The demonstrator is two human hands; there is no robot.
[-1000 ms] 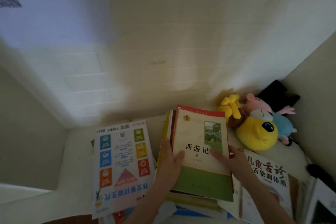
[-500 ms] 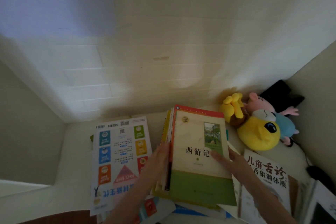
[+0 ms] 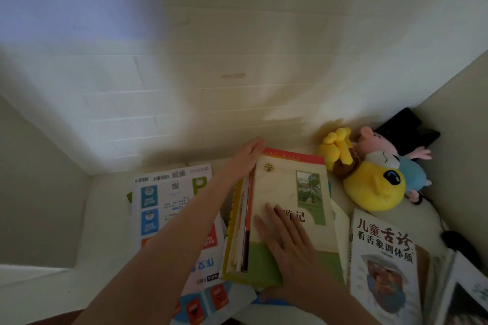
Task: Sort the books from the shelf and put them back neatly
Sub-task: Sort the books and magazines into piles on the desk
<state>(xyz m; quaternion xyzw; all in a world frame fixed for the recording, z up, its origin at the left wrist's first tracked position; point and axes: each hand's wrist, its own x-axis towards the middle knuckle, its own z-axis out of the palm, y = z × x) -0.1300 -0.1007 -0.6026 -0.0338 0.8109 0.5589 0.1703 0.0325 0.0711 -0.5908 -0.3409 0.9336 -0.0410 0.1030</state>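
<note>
The cream-and-green book (image 3: 287, 187) tops the stack (image 3: 237, 232) in the middle of the pale surface (image 3: 105, 219). Its long axis runs away from you, with the top edge toward the wall. Your right hand (image 3: 286, 243) lies flat on its cover, fingers straight and slightly spread, gripping nothing. Your left hand (image 3: 248, 157) reaches along the stack's left side to the far corner, fingers straight and pressed together. One white workbook (image 3: 169, 200) lies to the left and one white-covered book (image 3: 383, 258) to the right, with a heap of plush toys (image 3: 369, 187) beyond.

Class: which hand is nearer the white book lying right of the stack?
Right. The right hand lies flat on top of the stack, just left of the white book; the left hand is at the stack's far left corner.
</note>
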